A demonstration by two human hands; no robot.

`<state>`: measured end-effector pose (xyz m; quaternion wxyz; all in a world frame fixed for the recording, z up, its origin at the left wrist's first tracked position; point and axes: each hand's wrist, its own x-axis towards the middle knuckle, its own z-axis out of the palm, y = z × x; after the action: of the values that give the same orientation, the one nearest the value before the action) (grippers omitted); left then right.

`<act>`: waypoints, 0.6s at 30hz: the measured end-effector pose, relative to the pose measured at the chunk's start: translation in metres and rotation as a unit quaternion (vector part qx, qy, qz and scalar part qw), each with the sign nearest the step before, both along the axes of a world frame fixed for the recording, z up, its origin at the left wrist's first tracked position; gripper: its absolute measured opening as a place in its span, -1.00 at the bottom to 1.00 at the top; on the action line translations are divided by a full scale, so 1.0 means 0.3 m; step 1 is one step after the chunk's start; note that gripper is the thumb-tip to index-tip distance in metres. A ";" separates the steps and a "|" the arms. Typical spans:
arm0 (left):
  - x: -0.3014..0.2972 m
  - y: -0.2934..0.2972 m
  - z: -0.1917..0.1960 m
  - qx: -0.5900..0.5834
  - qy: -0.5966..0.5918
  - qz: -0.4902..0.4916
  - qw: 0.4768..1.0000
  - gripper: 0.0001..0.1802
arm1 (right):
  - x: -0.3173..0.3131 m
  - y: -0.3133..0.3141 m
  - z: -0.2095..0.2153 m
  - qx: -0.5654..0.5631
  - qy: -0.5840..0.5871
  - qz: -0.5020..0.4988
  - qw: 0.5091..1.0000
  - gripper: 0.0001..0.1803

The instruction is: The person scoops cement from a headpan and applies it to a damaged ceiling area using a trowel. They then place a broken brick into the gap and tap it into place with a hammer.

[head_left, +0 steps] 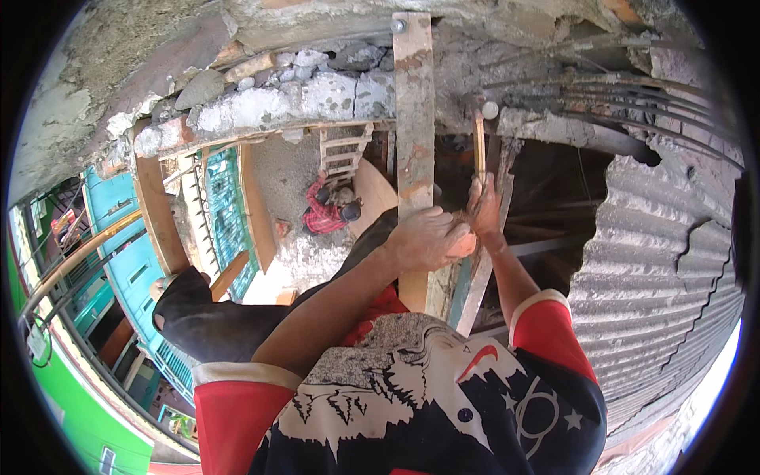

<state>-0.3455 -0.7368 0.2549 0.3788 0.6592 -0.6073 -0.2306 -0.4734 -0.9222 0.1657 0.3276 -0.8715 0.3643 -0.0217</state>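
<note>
My right hand is wrapped round the wooden handle of a hammer. The hammer points away from me, its round metal head close to the broken concrete edge; whether they touch I cannot tell. Close beside it, my left hand lies over an upright wooden plank with curled fingers. An orange-red patch shows at those fingertips, and what they grip, if anything, is hidden. A bolt sits at the plank's far end.
A broken concrete ledge with loose rubble crosses the far side. Bare steel bars stick out at the right, above a corrugated roof sheet. Far below, a person in a red checked shirt is near a wooden ladder.
</note>
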 end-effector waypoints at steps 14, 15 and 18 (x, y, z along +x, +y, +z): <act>0.007 -0.017 -0.009 -0.029 -0.017 0.007 0.999 -0.47 | 0.119 -0.115 0.395 -0.135 0.090 0.314 0.936 -0.54; 0.008 -0.016 -0.009 -0.030 -0.019 0.013 0.999 -0.47 | 0.127 -0.077 0.382 -0.013 0.111 0.193 0.975 -0.56; 0.012 -0.010 -0.005 -0.038 -0.014 0.024 0.999 -0.45 | 0.121 -0.022 0.336 0.002 0.083 0.113 0.990 -0.61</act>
<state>-0.3420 -0.7397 0.2534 0.4005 0.6618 -0.6047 -0.1894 -0.4371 -0.9287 0.2665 0.2980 -0.9052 0.2897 0.0886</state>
